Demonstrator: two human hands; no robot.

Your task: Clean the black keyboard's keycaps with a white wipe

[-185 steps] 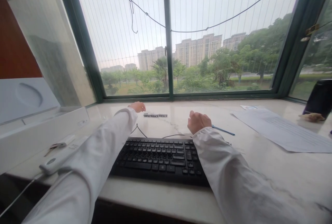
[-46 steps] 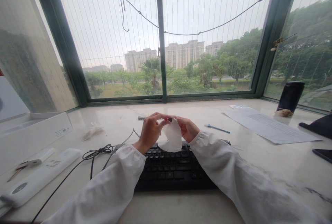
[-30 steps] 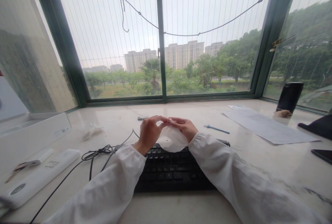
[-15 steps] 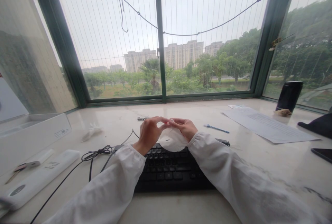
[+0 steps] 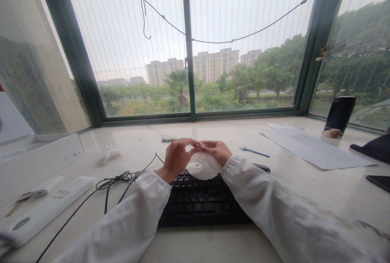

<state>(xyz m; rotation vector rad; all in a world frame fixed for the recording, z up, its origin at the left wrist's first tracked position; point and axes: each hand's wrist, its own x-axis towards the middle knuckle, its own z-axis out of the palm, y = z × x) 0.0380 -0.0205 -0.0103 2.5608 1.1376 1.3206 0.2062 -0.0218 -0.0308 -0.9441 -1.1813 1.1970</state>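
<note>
Above a black keyboard [image 5: 202, 206], my left hand [image 5: 178, 157] and my right hand [image 5: 217, 152] meet fingertip to fingertip. My right hand pinches the top of a thin white sheet, seemingly a tissue [image 5: 202, 169], which hangs below the fingers over the upper keys and bears a small dark mark. The left thumb and forefinger are curled to a pinch at the same upper edge. Whatever else lies between the fingertips is too small to make out.
A blue slim tool [image 5: 256, 152] and a paper sheet [image 5: 313, 147] lie to the right, near a black cylinder [image 5: 339, 113] and a phone [image 5: 379, 182]. At left are a white box [image 5: 42, 165], a power strip [image 5: 48, 210], a bundled cable [image 5: 117, 177] and crumpled white material [image 5: 108, 156].
Both hands stay at nearly the same spot over the keyboard. Their fingertips have shifted slightly, and the white tissue hangs a little differently.
</note>
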